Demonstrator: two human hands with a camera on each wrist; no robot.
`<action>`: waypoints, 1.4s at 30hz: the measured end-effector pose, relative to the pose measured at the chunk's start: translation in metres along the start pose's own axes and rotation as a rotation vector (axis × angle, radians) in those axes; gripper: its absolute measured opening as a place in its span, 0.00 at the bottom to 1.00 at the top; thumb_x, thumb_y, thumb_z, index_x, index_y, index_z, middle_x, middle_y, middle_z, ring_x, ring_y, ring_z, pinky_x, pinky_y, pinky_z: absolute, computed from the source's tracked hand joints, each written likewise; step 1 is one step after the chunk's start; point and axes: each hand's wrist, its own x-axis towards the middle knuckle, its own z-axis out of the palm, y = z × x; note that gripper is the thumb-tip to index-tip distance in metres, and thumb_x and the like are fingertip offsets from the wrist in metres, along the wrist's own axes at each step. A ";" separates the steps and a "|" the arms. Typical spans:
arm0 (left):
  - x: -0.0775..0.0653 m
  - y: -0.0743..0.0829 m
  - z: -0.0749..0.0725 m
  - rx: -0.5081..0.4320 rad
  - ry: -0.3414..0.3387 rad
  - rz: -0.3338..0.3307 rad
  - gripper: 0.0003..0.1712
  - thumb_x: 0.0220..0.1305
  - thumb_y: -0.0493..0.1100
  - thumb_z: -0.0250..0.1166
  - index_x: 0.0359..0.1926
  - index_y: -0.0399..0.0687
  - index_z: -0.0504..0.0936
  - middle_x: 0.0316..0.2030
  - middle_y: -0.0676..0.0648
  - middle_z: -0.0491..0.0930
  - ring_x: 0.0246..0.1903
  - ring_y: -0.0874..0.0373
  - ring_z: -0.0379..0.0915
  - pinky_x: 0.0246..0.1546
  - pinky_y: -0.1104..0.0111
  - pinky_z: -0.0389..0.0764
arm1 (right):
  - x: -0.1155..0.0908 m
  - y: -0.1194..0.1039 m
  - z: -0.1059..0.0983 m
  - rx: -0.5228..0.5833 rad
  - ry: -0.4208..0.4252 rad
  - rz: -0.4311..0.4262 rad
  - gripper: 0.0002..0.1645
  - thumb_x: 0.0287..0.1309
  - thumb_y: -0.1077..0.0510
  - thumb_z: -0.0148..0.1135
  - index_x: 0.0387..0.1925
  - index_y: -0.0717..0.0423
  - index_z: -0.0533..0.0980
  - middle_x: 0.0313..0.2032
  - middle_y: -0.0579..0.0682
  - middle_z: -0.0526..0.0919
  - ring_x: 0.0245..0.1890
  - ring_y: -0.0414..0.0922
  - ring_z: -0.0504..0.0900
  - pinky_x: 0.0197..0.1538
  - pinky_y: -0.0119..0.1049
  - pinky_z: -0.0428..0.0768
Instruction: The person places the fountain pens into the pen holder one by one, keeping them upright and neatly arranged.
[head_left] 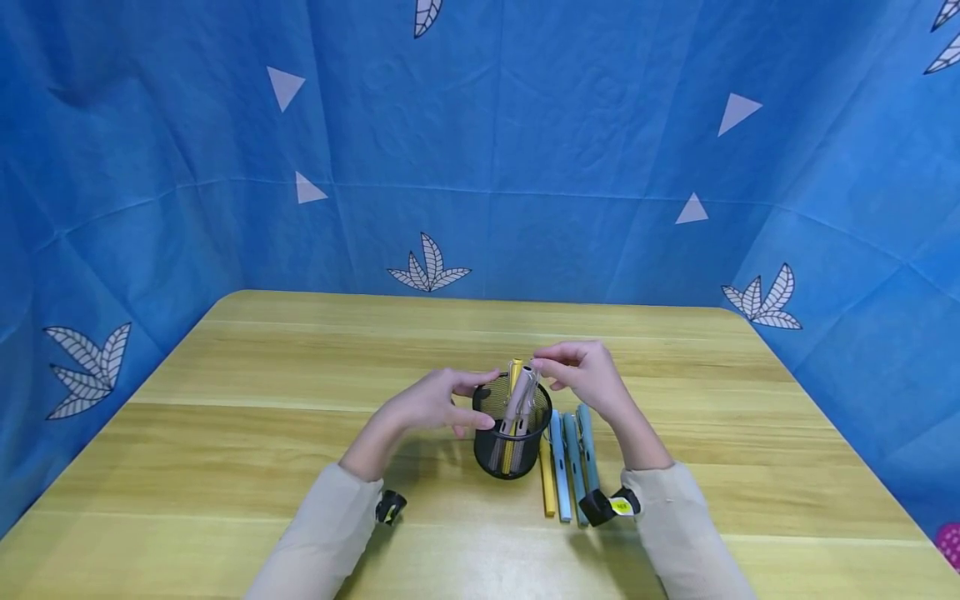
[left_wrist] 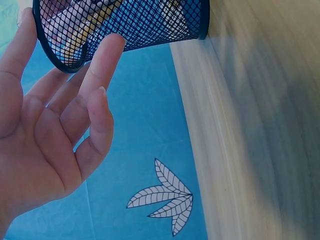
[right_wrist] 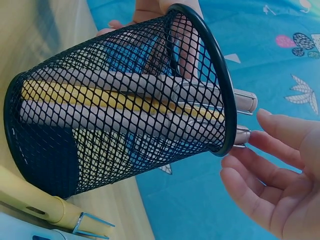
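Just left of the black mesh pen cup (head_left: 486,450), from where I stand, a person's left hand (head_left: 429,404) spreads thumb and fingers wide around the rim, holding it. The right hand (head_left: 592,377) is above the cup's right side; 4 loose pens (head_left: 558,467) lie right of the cup. I'd judge the cup wants steadying there while pens are guided straight along its axis, lest clips snag.

From the left wrist, a fingertip overlaps the cup's mesh.

From the right wrist, right thumb and index finger sit slightly apart at the caps, pinching nothing I can see. Inside the cup, 2 grey pens (right_wrist: 150,86) and 1 yellow pen (right_wrist: 100,96) point cap-up, long axes nearly matching the cup's.
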 end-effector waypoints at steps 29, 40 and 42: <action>0.000 -0.001 0.000 -0.015 0.000 0.016 0.40 0.52 0.48 0.67 0.65 0.52 0.61 0.62 0.44 0.60 0.23 0.50 0.77 0.56 0.54 0.59 | -0.006 0.014 -0.019 0.040 -0.049 0.058 0.19 0.57 0.60 0.58 0.47 0.70 0.73 0.34 0.57 0.80 0.30 0.49 0.78 0.29 0.38 0.79; 0.001 -0.002 0.000 -0.009 -0.007 0.004 0.41 0.52 0.48 0.67 0.65 0.52 0.60 0.62 0.42 0.60 0.24 0.49 0.77 0.55 0.54 0.61 | -0.011 0.023 -0.023 -0.010 -0.074 0.094 0.20 0.55 0.61 0.59 0.47 0.71 0.73 0.27 0.53 0.79 0.28 0.50 0.78 0.27 0.45 0.78; 0.001 -0.001 0.000 -0.014 -0.004 -0.001 0.40 0.52 0.48 0.67 0.65 0.53 0.60 0.62 0.42 0.60 0.24 0.49 0.77 0.56 0.54 0.60 | -0.013 0.025 -0.024 -0.016 -0.081 0.103 0.20 0.55 0.62 0.59 0.47 0.71 0.72 0.27 0.53 0.79 0.28 0.52 0.78 0.28 0.46 0.78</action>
